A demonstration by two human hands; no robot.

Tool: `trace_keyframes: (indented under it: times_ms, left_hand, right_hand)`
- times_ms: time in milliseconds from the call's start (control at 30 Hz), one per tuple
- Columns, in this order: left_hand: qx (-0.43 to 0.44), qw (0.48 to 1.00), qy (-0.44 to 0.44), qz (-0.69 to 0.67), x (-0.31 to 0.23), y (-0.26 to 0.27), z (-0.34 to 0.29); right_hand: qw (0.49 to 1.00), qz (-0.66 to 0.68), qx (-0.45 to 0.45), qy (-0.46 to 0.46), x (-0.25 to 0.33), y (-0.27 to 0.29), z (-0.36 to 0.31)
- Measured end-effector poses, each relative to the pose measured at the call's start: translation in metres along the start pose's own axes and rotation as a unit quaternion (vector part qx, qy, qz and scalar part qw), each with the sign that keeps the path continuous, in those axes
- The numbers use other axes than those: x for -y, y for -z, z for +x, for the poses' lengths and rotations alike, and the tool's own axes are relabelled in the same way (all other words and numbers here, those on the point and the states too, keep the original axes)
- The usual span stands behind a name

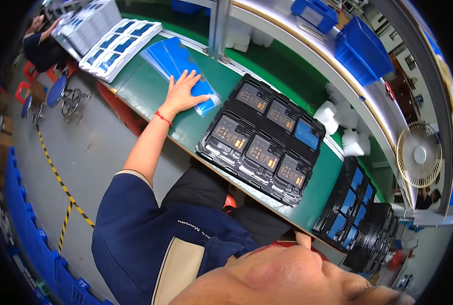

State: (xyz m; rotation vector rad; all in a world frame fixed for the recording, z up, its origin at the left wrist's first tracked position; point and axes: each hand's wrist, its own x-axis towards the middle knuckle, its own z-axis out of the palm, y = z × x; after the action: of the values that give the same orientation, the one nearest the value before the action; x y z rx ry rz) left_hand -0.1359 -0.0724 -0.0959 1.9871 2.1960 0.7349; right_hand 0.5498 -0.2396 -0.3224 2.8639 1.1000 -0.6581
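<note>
My left hand (183, 93) lies with its fingers spread on a fanned stack of blue film sheets (169, 57) and holds nothing up off the table. To the right of it, a black tray (265, 125) carries several dark flat parts (261, 152) with copper-coloured printing. One compartment at its far right shows a blue film-covered surface (306, 134). Low at the table's front edge, a little of my right hand (302, 240) shows; its fingers are hidden, so what it holds cannot be made out.
White trays (117, 48) stand stacked at the far left of the green table (135, 84). More black trays (351, 203) with blue-covered parts lie to the right. A shelf with blue bins (363, 51) and a fan (418, 154) run along the back. Another person (38, 46) sits far left.
</note>
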Motion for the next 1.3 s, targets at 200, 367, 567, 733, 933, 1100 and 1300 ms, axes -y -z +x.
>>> trace_keyframes:
  times_ms: [200, 367, 567, 733, 933, 1100, 1300]
  left_hand:
    - [0.029, 0.998, 0.042, -0.032, 0.006, 0.0, 0.007]
    - [0.031, 0.999, -0.001, -0.018, 0.0, 0.004, 0.003]
    - [0.008, 0.996, 0.029, -0.08, 0.013, -0.001, 0.007]
    - [-0.161, 0.943, 0.122, -0.265, 0.024, -0.006, 0.017]
    - [-0.289, 0.876, -0.073, -0.379, -0.015, 0.018, 0.058]
    - [-0.1, 0.885, -0.116, -0.439, -0.096, 0.041, 0.078]
    - [-0.093, 0.879, -0.205, -0.421, -0.147, 0.001, 0.065]
  right_hand:
    - [0.994, -0.091, 0.017, 0.053, 0.006, 0.015, -0.015]
    - [0.981, -0.157, 0.029, 0.107, 0.009, 0.028, -0.037]
    - [0.952, -0.215, 0.054, 0.211, 0.021, 0.052, -0.092]
    - [0.936, -0.186, 0.071, 0.29, 0.05, 0.084, -0.16]
    - [0.907, -0.076, 0.27, 0.314, 0.155, 0.191, -0.27]
    - [0.747, 0.091, 0.204, 0.626, 0.246, 0.239, -0.275]
    - [0.7, 0.287, 0.101, 0.646, 0.388, 0.221, -0.241]
